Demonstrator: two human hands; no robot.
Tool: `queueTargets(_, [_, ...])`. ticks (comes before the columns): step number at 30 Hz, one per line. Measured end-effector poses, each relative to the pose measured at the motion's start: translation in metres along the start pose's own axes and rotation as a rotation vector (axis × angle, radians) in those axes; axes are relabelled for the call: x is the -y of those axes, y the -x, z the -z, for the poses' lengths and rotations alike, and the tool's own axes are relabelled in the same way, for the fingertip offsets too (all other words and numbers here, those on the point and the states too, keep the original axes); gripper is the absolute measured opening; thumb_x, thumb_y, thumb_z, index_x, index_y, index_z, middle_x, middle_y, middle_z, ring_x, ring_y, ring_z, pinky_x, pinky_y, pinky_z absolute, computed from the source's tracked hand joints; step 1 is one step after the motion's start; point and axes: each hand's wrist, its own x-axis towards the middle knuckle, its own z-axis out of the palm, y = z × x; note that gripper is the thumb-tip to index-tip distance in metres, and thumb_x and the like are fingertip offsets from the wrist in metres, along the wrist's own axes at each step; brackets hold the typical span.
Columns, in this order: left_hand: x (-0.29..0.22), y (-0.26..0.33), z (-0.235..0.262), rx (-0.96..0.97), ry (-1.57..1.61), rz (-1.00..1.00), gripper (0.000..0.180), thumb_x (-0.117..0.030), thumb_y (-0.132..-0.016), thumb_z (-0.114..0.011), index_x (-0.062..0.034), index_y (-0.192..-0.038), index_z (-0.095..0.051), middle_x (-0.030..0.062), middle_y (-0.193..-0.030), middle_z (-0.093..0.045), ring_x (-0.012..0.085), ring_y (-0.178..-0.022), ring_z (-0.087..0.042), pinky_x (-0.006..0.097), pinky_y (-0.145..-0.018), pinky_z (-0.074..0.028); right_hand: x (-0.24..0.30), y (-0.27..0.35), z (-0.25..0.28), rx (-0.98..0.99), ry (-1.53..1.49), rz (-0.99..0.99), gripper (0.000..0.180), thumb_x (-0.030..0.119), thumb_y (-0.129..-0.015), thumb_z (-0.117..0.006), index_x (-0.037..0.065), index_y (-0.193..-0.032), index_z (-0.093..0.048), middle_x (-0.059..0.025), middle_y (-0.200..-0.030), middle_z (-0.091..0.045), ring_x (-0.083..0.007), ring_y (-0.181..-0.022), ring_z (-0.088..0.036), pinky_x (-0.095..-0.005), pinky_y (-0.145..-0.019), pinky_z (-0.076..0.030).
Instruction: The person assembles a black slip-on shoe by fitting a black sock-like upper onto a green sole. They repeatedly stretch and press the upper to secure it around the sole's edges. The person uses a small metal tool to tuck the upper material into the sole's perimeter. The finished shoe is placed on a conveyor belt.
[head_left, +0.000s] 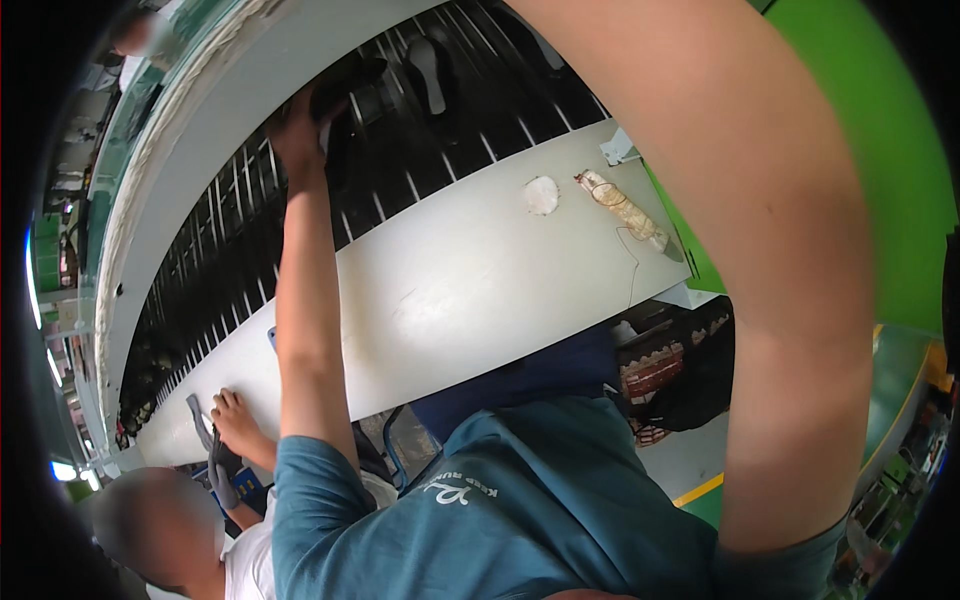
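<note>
- Left hand [297, 125] reaches far out over the slatted black conveyor [300, 230] and closes around 1 dark shoe part [345, 85] riding on it; the long stretch seems needed because the conveyor runs beyond the white desk [450, 290].
- Right hand is out of view: only 1 raised forearm [760, 250] crosses the picture on the desk's right, so I cannot tell whether that hand is wide, narrow or holding anything.
- Beyond the desk, on the conveyor, 1 pale sole-shaped piece [430, 70] lies just to the right of the dark shoe part.
- On the desk's right end sit 1 round white pad [541, 194] and 1 wrapped tool [625, 212] with a thin cord, probably parked there within easy reach.
- At the desk's left end, 1 co-worker's hand [235, 415] rests on its edge, touching a grey strip [200, 420].
- Counted: 1 hand in view, 1 held part, 2 small items on the desk.
</note>
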Motion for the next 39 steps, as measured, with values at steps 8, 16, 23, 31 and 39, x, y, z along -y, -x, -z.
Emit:
queueTargets(8, [-0.124, 0.21, 0.096, -0.038, 0.226, -0.029, 0.043, -0.026, -0.103, -0.069, 0.0024, -0.134, -0.059, 0.0278, -0.14, -0.067, 0.0412, -0.13, -0.07, 0.067, -0.094, -0.07, 0.001, -0.002, -0.007, -0.052, -0.129, 0.059, 0.051, 0.051, -0.091, -0.073, 0.008, -0.115, -0.086, -0.022, -0.125, -0.081, -0.0388, -0.119, -0.078, -0.0473, -0.104, -0.061])
queueTargets(16, [-0.192, 0.323, 0.028, 0.78, -1.02, -0.41, 0.029, -0.018, -0.081, -0.09, -0.0112, -0.106, -0.075, 0.0055, -0.143, -0.075, 0.0352, -0.153, -0.056, 0.064, -0.125, -0.034, -0.017, 0.011, -0.01, -0.352, -0.301, 0.177, 0.045, 0.048, -0.083, -0.084, 0.007, -0.102, -0.085, -0.02, -0.109, -0.081, -0.0377, -0.103, -0.077, -0.0469, -0.09, -0.061])
queueTargets(23, [-0.172, 0.328, 0.047, 0.457, -0.599, -0.236, 0.021, -0.019, -0.092, -0.088, -0.0104, -0.11, -0.079, 0.0064, -0.127, -0.082, 0.0292, -0.136, -0.07, 0.051, -0.12, -0.039, 0.022, 0.169, -0.011, -0.489, -0.375, 0.336, 0.054, 0.037, -0.08, -0.098, 0.016, -0.127, -0.081, -0.0035, -0.088, -0.061, -0.0201, -0.081, -0.062, -0.0356, -0.074, -0.054])
queueTargets(31, [-0.166, 0.271, 0.018, 0.111, 0.413, 0.003, 0.079, -0.056, -0.122, -0.018, 0.0061, -0.159, -0.048, 0.0276, -0.144, -0.069, 0.0373, -0.125, -0.074, 0.049, -0.107, -0.061, 0.075, 0.349, -0.08, 0.248, -1.17, -0.204, 0.062, 0.027, -0.084, -0.1, 0.004, -0.137, -0.077, -0.0041, -0.116, -0.067, -0.0159, -0.101, -0.069, -0.0304, -0.087, -0.056])
queueTargets(39, [-0.195, 0.314, -0.017, 0.195, 0.349, -0.002, 0.091, -0.068, -0.119, -0.026, 0.0124, -0.15, -0.055, 0.0161, -0.114, -0.069, 0.0272, -0.099, -0.073, 0.041, -0.09, -0.062, 0.076, 0.395, -0.081, 0.181, -1.126, -0.053, 0.065, 0.015, -0.077, -0.102, -0.001, -0.134, -0.075, -0.009, -0.119, -0.068, -0.0196, -0.103, -0.072, -0.033, -0.089, -0.06])
